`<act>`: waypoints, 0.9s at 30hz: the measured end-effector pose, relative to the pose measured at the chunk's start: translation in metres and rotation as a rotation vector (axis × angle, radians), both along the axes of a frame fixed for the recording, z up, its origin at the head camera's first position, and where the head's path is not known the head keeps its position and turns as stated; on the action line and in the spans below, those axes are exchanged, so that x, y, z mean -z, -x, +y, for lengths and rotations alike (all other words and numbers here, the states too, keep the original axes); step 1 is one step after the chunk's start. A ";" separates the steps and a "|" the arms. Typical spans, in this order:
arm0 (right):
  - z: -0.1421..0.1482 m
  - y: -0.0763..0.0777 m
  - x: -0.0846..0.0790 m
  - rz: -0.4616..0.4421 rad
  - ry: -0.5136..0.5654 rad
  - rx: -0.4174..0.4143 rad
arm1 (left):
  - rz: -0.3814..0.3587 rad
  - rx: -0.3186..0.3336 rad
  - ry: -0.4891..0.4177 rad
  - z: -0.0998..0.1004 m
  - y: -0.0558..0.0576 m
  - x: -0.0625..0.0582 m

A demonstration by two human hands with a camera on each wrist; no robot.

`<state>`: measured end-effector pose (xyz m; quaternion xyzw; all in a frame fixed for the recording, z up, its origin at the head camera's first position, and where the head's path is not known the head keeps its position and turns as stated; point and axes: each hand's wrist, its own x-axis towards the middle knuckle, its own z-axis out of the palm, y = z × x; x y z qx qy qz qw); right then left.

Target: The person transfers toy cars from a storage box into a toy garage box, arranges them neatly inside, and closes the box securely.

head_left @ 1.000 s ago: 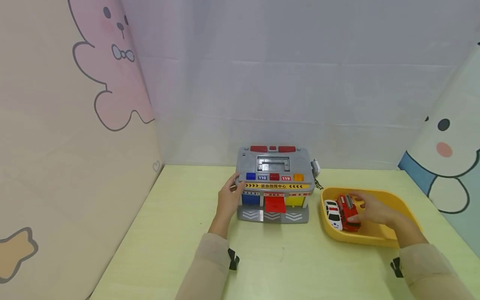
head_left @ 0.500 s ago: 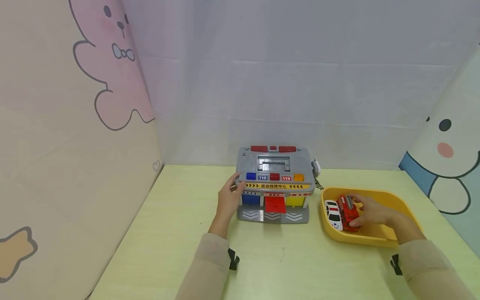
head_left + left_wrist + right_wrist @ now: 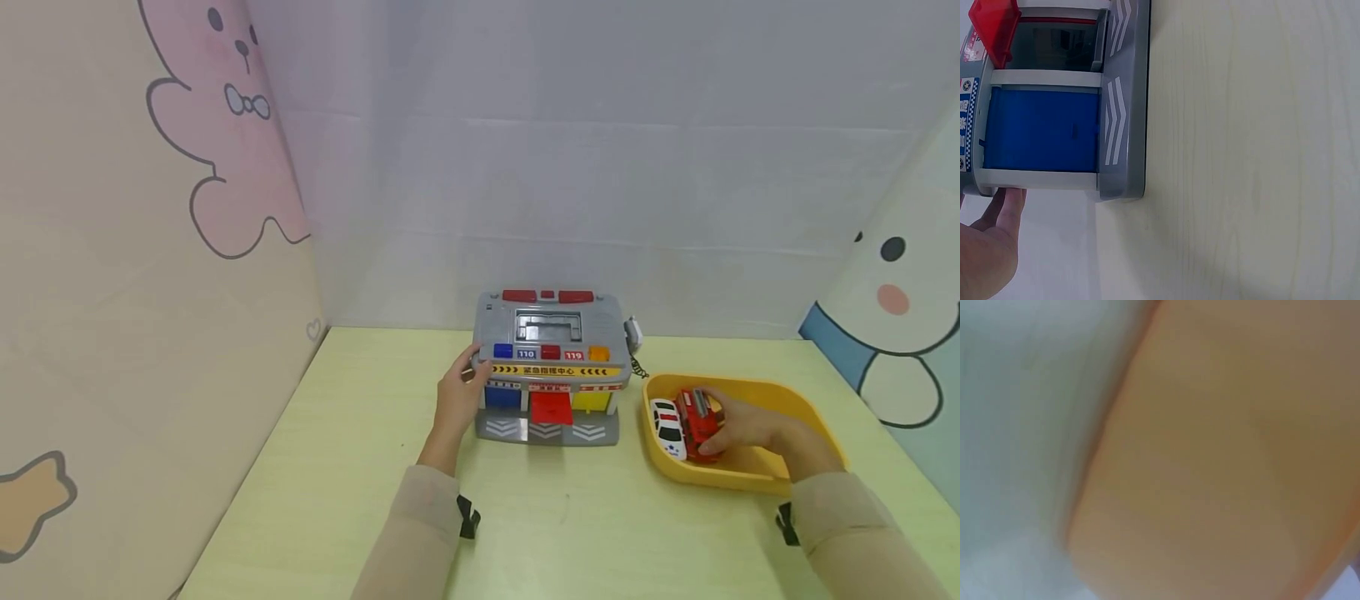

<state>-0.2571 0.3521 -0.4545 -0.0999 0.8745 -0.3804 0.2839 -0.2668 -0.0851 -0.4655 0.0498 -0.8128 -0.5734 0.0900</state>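
A grey toy garage [image 3: 547, 367] stands at the back, its red middle door [image 3: 551, 408] raised outward. Blue door [image 3: 1041, 130] and yellow door [image 3: 592, 401] hang down on either side. My left hand [image 3: 456, 400] holds the garage's left end, thumb at the front corner; in the left wrist view its fingertips meet the side wall. To the right, a yellow tray [image 3: 690, 473] contains a red toy fire truck [image 3: 697, 423] and a white toy police car [image 3: 667, 429] beside it. My right hand [image 3: 750, 429] grips the fire truck from its right side, with thumb at the near end.
A small white piece [image 3: 634, 332] on a dark coiled cord hangs at the garage's right side. Pale cloth [image 3: 487, 183] rises behind the table [image 3: 360, 417], with patterned panels at left and right. The right wrist view is a blur of the yellow tray wall [image 3: 1210, 456].
My right hand has settled closer around the fire truck, its thumb moving onto the truck's near end. The truck stays in the tray. My left hand keeps its place on the garage.
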 end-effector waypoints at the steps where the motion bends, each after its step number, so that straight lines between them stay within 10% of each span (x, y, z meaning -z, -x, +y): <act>1: 0.001 -0.001 0.000 -0.008 0.015 0.015 | 0.002 0.001 -0.001 0.000 0.000 0.000; 27: 0.010 -0.011 -0.006 0.061 0.143 0.092 | -0.024 0.003 -0.015 0.000 0.000 -0.002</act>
